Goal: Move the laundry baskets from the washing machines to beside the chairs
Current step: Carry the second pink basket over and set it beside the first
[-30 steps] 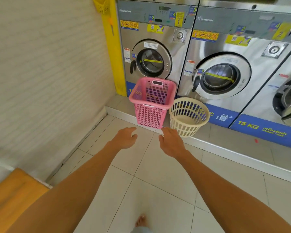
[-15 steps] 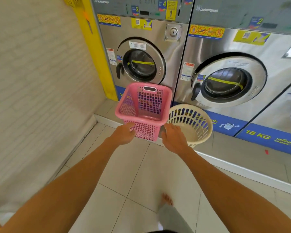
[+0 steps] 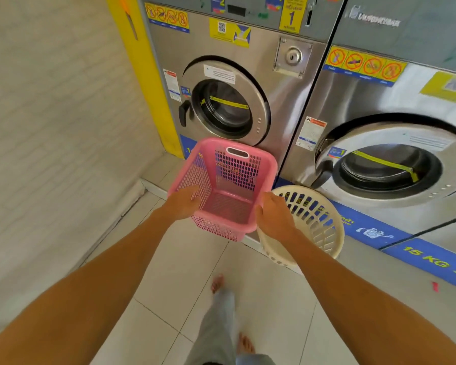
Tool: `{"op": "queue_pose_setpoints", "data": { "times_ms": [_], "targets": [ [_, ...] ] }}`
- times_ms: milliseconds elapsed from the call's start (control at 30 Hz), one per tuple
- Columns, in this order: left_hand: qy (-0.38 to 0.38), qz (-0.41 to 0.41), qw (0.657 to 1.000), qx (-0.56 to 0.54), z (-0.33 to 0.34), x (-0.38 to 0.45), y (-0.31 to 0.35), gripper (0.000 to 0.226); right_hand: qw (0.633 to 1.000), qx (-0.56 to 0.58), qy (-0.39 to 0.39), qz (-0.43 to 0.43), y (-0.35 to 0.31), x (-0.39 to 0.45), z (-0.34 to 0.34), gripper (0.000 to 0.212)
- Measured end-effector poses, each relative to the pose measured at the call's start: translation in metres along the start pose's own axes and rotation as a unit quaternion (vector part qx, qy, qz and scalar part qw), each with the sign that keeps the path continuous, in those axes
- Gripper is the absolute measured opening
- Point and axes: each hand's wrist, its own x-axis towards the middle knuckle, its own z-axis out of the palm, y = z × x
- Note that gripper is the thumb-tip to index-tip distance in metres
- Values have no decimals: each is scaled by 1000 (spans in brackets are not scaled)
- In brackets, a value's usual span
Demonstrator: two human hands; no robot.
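Observation:
An empty pink rectangular mesh laundry basket (image 3: 237, 169) stands on the raised ledge in front of the left washing machine (image 3: 287, 106). My left hand (image 3: 182, 204) grips its near left rim, fingers curled over the edge. My right hand (image 3: 274, 217) holds the near right corner of the same rim. A round cream slotted basket (image 3: 316, 219), also empty, leans against the second washing machine (image 3: 387, 167), touching the pink basket's right side just behind my right hand. No chairs are in view.
A pale wall (image 3: 63, 127) closes the left side, with a yellow pillar (image 3: 148, 75) in the corner. The machines stand on a low tiled step (image 3: 153, 185). White floor tiles lie under my bare feet (image 3: 217, 283).
I have stepped closer to the machines. Both hands, free in the air a second ago, have reached forward and closed on the pink basket's near rim.

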Motion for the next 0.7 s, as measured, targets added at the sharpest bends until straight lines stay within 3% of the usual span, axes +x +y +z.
{"op": "queue_pose_setpoints", "data": {
  "times_ms": [333,533,700],
  "targets": [
    [-3,-37,999,16,-12,138,-32,47,997,21,-21,73,17,125,28,48],
    [-24,-51,998,20,1,196,-56,50,988,9,-56,147,45,175,66,59],
    [2,-94,994,55,17,240,-85,61,977,-2,-70,204,72,201,102,68]
  ]
}}
